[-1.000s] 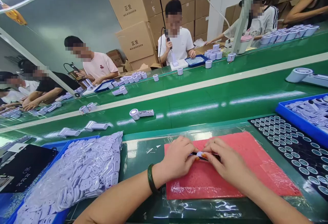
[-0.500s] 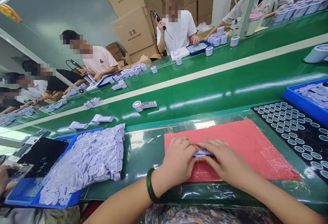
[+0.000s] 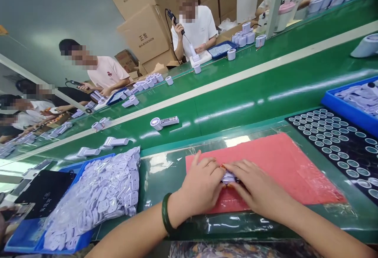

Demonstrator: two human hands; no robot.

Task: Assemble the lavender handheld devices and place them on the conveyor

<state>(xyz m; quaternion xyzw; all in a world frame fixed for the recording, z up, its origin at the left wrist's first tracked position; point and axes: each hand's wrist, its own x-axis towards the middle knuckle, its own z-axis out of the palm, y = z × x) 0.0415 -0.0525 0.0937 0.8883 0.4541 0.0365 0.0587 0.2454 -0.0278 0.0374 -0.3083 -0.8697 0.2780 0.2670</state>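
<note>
Left hand (image 3: 202, 185) and right hand (image 3: 254, 183) meet over red mat (image 3: 280, 163), fingertips pinching small lilac-white part (image 3: 228, 178) between them. Green bangle (image 3: 165, 212) on left wrist. Left of mat: plastic bag of lilac parts (image 3: 100, 199) in blue tray (image 3: 63, 242). Right: black sheet of round discs (image 3: 330, 143). Beyond: white-and-lilac units (image 3: 163, 123) on green conveyor belt (image 3: 236, 108). Co-worker (image 3: 191, 29) in white T-shirt raises corded tool (image 3: 175, 21).

Left hand (image 3: 202, 185), right hand (image 3: 256, 187) meeting

A foam mat (image 3: 280, 167) is being kept centrally, with bagged plastic parts (image 3: 100, 199) being held in a tray (image 3: 23, 238) on its left, a ring-studded sheet (image 3: 333, 151) being laid on its right, and a conveyor belt (image 3: 236, 108) being run behind it.
</note>
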